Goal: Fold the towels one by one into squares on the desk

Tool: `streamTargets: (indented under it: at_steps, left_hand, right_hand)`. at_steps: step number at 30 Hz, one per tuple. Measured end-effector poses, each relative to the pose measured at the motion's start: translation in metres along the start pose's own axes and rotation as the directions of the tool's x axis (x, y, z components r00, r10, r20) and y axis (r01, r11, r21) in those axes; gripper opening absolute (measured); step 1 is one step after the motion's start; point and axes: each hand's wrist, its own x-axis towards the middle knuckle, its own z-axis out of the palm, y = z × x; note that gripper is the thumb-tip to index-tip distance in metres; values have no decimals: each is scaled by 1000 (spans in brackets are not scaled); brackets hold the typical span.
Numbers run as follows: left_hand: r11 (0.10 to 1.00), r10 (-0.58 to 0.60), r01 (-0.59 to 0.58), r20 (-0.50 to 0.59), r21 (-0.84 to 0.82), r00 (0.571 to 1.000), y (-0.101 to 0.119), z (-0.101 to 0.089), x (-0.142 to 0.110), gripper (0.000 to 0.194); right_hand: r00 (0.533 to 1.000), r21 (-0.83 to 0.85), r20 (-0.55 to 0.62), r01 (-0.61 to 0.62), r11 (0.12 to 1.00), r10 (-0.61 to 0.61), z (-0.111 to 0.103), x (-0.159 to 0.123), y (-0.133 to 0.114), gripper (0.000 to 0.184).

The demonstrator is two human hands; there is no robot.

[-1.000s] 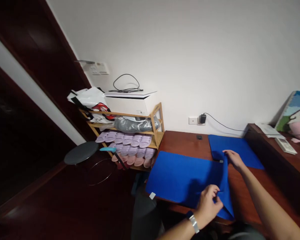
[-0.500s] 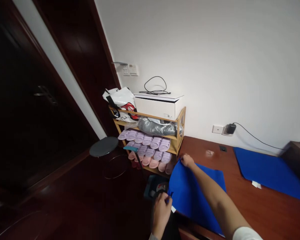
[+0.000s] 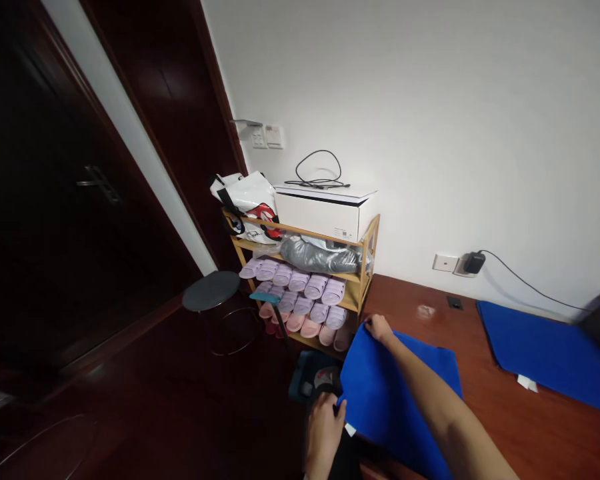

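Observation:
A blue cloth (image 3: 375,387) lies partly over the left end of the reddish-brown table (image 3: 520,433), its left side lifted by both hands. My left hand (image 3: 325,421) pinches the near left corner, just past the table's edge, close to a small white tag (image 3: 350,429). With its fingers closed, my right hand (image 3: 379,328) grips the far left corner beside the shoe rack. My right forearm crosses over the cloth and hides part of it. Farther right on the table lies a second blue cloth (image 3: 550,353), flat, with a white tag (image 3: 527,383) at its near edge.
A wooden rack (image 3: 367,267) holds several slippers (image 3: 303,293), a white box (image 3: 320,213) and a printed bag (image 3: 253,200). Left of it stands a round stool (image 3: 211,291). A dark teal bin (image 3: 300,377) sits below my hands. A black adapter (image 3: 475,262) is plugged into the wall.
The view has shifted slightly left, so things sit a little farther right. Both hands keep hold of the cloth's corners; its left edge now looks straighter between them.

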Motion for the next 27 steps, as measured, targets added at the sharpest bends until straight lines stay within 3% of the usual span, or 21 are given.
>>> streamTargets:
  at_steps: [4,8,12,17,22,27]
  left_hand:
    - [1000,-8,8,69,-2,998,-1,-1,2,20]
    - [998,23,-23,10,-63,1000,-1,2,4,29]
    - [979,112,-115,-28,-168,993,-3,5,10,31]
    - [938,237,-225,12,-262,972,-6,-3,17,29]
    - [895,366,-333,61,-295,929,1,-22,14,24]
    - [811,356,-367,-113,-456,928,17,-62,9,26]
  right_hand:
    - [1000,58,-11,21,998,-21,-14,-10,-8,24]
    - [992,138,-46,125,982,-120,-48,-32,-14,22]
    - [970,194,-92,241,951,-227,-94,-72,-8,21]
    - [897,358,-190,442,823,-399,-142,-135,6,21]
    - [895,389,-254,441,809,-366,-172,-184,9,30]
    - [891,391,-374,403,827,-257,-202,-226,13,37]
